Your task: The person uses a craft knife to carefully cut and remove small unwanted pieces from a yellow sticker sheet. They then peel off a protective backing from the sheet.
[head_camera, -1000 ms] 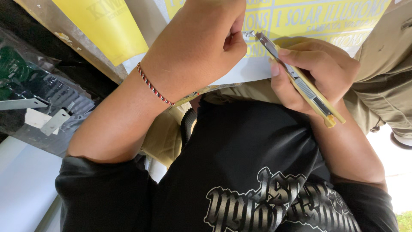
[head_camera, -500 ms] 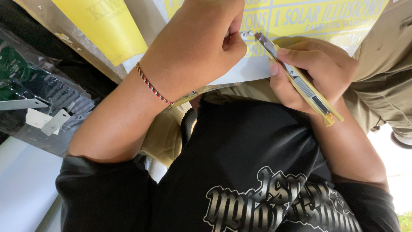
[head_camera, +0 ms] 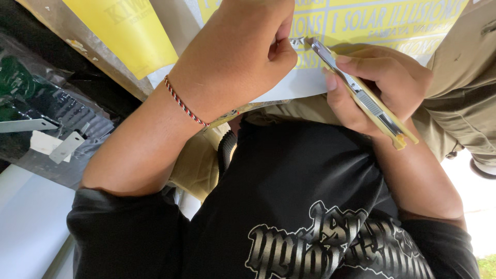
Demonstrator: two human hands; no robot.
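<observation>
The right hand (head_camera: 380,88), in the upper right of the frame, is closed around a slim yellow snap-blade utility knife with a metal slider (head_camera: 361,95); its blade tip points toward upper centre and meets the yellow printed vinyl sheet on white backing (head_camera: 392,23) lying along the top edge. The left hand (head_camera: 237,57), at upper centre, is curled into a narrow pinch, thumb against forefinger, at the point where the blade tip meets the sheet; whether a scrap of vinyl sits between the fingertips cannot be told, as the spot is too small. A red, black and white braided thread bracelet (head_camera: 186,106) rings the left wrist. Judging by the sheet, the lettering rows in view show white against yellow, suggesting part of the picking work is done; how much is left cannot be judged, since the hands hide the working area. A second yellow vinyl sheet (head_camera: 124,31) lies at upper left on a worn desk edge (head_camera: 88,51). Below it, at left, sits a dark plastic bag with grey metal strips (head_camera: 41,124). The person's black printed shirt (head_camera: 310,206) fills the lower frame.
</observation>
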